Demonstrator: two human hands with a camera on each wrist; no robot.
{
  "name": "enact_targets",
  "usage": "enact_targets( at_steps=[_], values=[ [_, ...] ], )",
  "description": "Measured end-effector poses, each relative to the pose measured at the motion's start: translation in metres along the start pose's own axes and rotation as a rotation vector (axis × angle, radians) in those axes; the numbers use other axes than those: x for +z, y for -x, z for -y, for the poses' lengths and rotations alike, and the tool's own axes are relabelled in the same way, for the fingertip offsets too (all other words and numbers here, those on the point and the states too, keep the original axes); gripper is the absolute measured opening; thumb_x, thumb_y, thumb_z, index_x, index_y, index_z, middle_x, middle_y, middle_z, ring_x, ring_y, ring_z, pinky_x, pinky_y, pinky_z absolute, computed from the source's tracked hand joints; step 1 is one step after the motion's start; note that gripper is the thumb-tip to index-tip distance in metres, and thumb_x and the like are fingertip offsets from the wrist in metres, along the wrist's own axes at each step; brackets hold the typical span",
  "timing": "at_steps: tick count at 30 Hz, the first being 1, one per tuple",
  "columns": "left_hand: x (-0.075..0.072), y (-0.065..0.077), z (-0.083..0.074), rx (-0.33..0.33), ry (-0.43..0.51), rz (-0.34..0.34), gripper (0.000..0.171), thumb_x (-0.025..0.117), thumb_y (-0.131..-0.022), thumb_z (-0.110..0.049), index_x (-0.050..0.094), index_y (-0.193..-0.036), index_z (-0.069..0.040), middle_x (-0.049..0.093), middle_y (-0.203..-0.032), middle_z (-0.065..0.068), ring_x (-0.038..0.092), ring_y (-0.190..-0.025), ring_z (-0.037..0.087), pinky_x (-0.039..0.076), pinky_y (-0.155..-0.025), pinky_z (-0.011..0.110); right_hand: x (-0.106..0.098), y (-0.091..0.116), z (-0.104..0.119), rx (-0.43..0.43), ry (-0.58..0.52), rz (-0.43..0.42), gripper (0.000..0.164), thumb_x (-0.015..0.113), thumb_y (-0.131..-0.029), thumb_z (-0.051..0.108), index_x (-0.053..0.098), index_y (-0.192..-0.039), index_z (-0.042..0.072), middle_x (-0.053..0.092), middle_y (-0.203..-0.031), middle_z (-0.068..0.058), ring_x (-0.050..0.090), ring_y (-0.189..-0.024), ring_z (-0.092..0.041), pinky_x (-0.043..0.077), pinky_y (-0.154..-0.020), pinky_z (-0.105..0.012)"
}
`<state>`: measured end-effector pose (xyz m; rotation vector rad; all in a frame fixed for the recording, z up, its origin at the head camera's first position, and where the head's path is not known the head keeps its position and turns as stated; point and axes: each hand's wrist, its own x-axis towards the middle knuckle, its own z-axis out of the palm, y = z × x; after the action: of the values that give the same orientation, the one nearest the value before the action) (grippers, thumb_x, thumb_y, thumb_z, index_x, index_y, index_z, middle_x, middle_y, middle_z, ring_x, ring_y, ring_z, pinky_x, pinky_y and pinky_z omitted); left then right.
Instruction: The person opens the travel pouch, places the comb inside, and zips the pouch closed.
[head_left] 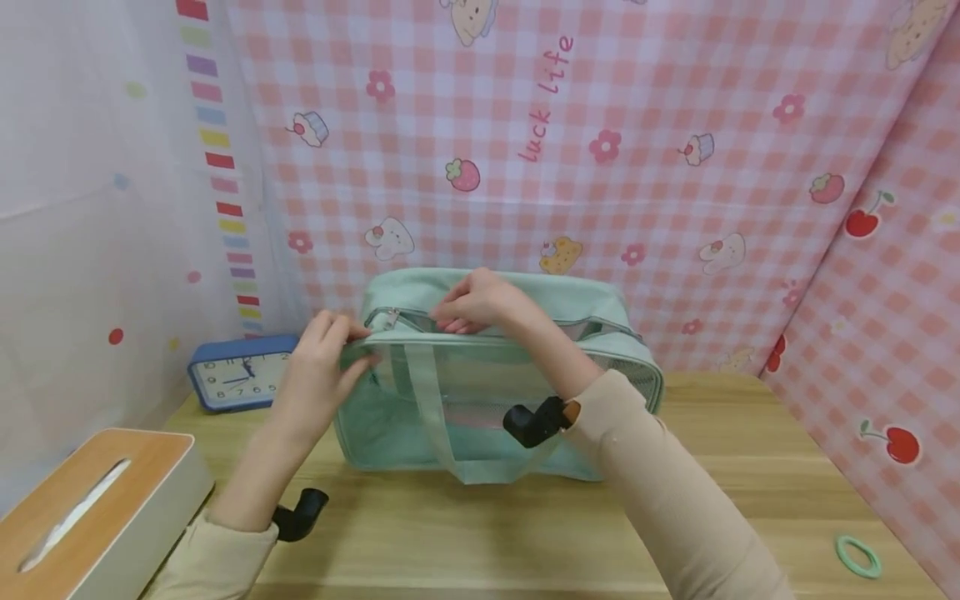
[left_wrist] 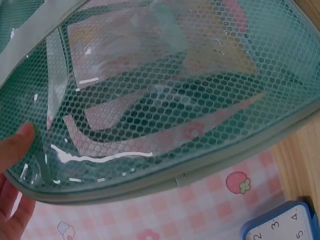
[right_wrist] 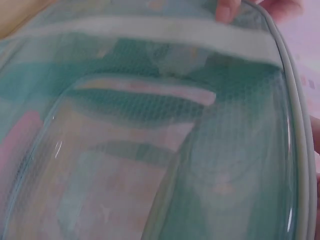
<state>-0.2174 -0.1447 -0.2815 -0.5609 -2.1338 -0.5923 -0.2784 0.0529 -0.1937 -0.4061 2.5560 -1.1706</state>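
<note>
A mint-green bag (head_left: pixel 495 375) with clear and mesh panels stands upright on the table. Its top zipper is partly undone, leaving a gap along the top. My left hand (head_left: pixel 318 367) pinches the bag's upper left corner, thumb in front and fingers over the edge. My right hand (head_left: pixel 483 302) reaches over the top, its curled fingertips right at the zipper gap; I cannot tell what they hold. A metal zipper pull (head_left: pixel 392 317) sits left of that hand. A handle strap (head_left: pixel 427 392) hangs down the front. In the left wrist view, the left thumb (left_wrist: pixel 17 145) presses the clear panel.
A blue clock (head_left: pixel 240 372) stands left of the bag. Closer in, a tissue box (head_left: pixel 150 508) with a wooden top occupies the left side. A green ring (head_left: pixel 858 557) lies at the table's right. A pink checked cloth (head_left: pixel 570 200) hangs directly behind the bag.
</note>
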Motion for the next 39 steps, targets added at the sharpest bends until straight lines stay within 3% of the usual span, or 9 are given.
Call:
enact_targets(
  at_steps=[3, 6, 11, 15, 19, 23, 27, 36, 39],
  values=[
    [0.001, 0.001, -0.004, -0.03, -0.017, 0.003, 0.03, 0.078, -0.065, 0.0, 0.058, -0.086, 0.002, 0.053, -0.083, 0.012, 0.054, -0.078, 0.025, 0.053, -0.068, 0.035, 0.009, -0.002, 0.004, 0.013, 0.04, -0.021, 0.032, 0.064, -0.085, 0.026, 0.065, -0.109, 0.004, 0.069, -0.093, -0.008, 0.06, -0.067, -0.007, 0.053, -0.061, -0.017],
    [0.001, 0.0, -0.008, -0.063, -0.022, 0.028, 0.028, 0.078, -0.066, -0.002, 0.058, -0.086, 0.001, 0.054, -0.083, 0.012, 0.054, -0.078, 0.025, 0.052, -0.069, 0.035, 0.016, -0.006, 0.007, 0.038, 0.094, -0.046, 0.027, 0.064, -0.085, 0.031, 0.068, -0.088, 0.005, 0.062, -0.07, -0.001, 0.054, -0.055, -0.007, 0.045, -0.051, -0.017],
    [-0.002, -0.003, -0.012, -0.115, -0.015, 0.077, 0.026, 0.077, -0.068, -0.001, 0.057, -0.085, 0.002, 0.054, -0.083, 0.012, 0.054, -0.079, 0.026, 0.051, -0.07, 0.037, 0.03, -0.013, 0.014, 0.053, 0.16, -0.06, 0.043, 0.063, -0.084, 0.04, 0.047, -0.055, 0.012, 0.041, -0.047, 0.003, 0.035, -0.041, -0.008, 0.032, -0.041, -0.019],
    [-0.003, -0.005, -0.014, -0.132, -0.017, 0.091, 0.026, 0.076, -0.068, 0.0, 0.056, -0.084, 0.002, 0.054, -0.083, 0.013, 0.054, -0.079, 0.027, 0.051, -0.07, 0.038, 0.04, -0.016, 0.02, 0.017, 0.284, -0.109, 0.039, 0.064, -0.082, 0.045, 0.052, -0.067, 0.011, 0.047, -0.057, 0.002, 0.044, -0.05, -0.01, 0.037, -0.047, -0.019],
    [-0.004, -0.004, -0.015, -0.157, -0.01, 0.109, 0.026, 0.076, -0.068, 0.001, 0.056, -0.084, 0.002, 0.054, -0.083, 0.013, 0.055, -0.081, 0.028, 0.051, -0.071, 0.039, 0.048, -0.019, 0.024, 0.024, 0.436, -0.126, 0.051, 0.062, -0.082, 0.046, 0.057, -0.11, 0.003, 0.06, -0.097, -0.005, 0.053, -0.078, -0.014, 0.046, -0.066, -0.023],
    [-0.003, -0.003, -0.015, -0.183, -0.019, 0.129, 0.025, 0.075, -0.07, 0.0, 0.055, -0.085, 0.002, 0.053, -0.083, 0.013, 0.054, -0.081, 0.027, 0.051, -0.07, 0.039, 0.05, -0.024, 0.027, 0.044, 0.528, -0.046, 0.065, 0.057, -0.086, 0.045, 0.041, -0.134, 0.004, 0.05, -0.132, -0.009, 0.053, -0.106, -0.019, 0.047, -0.09, -0.03],
    [-0.003, -0.004, -0.014, -0.184, -0.033, 0.13, 0.024, 0.075, -0.07, 0.0, 0.056, -0.085, 0.002, 0.053, -0.084, 0.014, 0.053, -0.08, 0.027, 0.05, -0.069, 0.039, 0.049, -0.028, 0.029, 0.076, 0.507, -0.007, 0.062, 0.056, -0.087, 0.041, 0.04, -0.134, 0.004, 0.049, -0.132, -0.009, 0.052, -0.105, -0.021, 0.047, -0.089, -0.031],
    [-0.005, -0.01, -0.012, -0.191, -0.041, 0.145, 0.023, 0.073, -0.072, 0.001, 0.055, -0.086, 0.003, 0.053, -0.085, 0.015, 0.053, -0.081, 0.029, 0.05, -0.069, 0.04, 0.05, -0.032, 0.035, 0.072, 0.443, -0.028, 0.043, 0.056, -0.086, 0.029, 0.049, -0.118, 0.002, 0.052, -0.112, -0.009, 0.046, -0.082, -0.018, 0.039, -0.064, -0.025],
    [-0.005, -0.012, -0.012, -0.193, -0.041, 0.149, 0.024, 0.073, -0.072, 0.001, 0.055, -0.087, 0.003, 0.053, -0.085, 0.015, 0.053, -0.081, 0.029, 0.05, -0.069, 0.04, 0.049, -0.034, 0.036, 0.1, 0.389, -0.038, 0.021, 0.055, -0.085, 0.022, 0.051, -0.095, 0.004, 0.049, -0.092, -0.006, 0.042, -0.07, -0.016, 0.035, -0.056, -0.023]
  ],
)
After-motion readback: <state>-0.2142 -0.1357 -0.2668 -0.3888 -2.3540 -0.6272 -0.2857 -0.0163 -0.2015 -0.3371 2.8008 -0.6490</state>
